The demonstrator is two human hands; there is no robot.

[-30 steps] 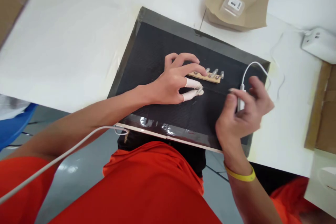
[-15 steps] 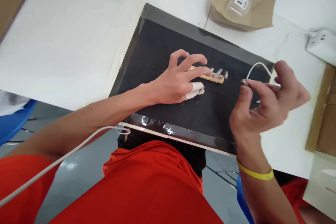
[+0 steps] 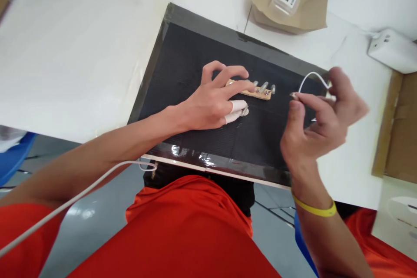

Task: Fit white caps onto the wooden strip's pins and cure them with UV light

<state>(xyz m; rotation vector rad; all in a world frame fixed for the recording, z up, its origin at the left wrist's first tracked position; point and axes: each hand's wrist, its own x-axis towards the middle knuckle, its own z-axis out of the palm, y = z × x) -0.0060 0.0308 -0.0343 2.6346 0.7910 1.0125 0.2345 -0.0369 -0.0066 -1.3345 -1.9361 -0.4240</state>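
Moved farther right of the tan strip [image 3: 256,94] since a second ago, the right hand [image 3: 321,124] pinches a tiny shiny piece [image 3: 293,95]. On the strip's near side, the left hand [image 3: 213,102] grips a small clear piece [image 3: 244,111] in white finger covers [image 3: 238,105].

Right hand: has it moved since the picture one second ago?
Yes: judged against the black mat, the right hand has shifted toward the mat's far right corner.
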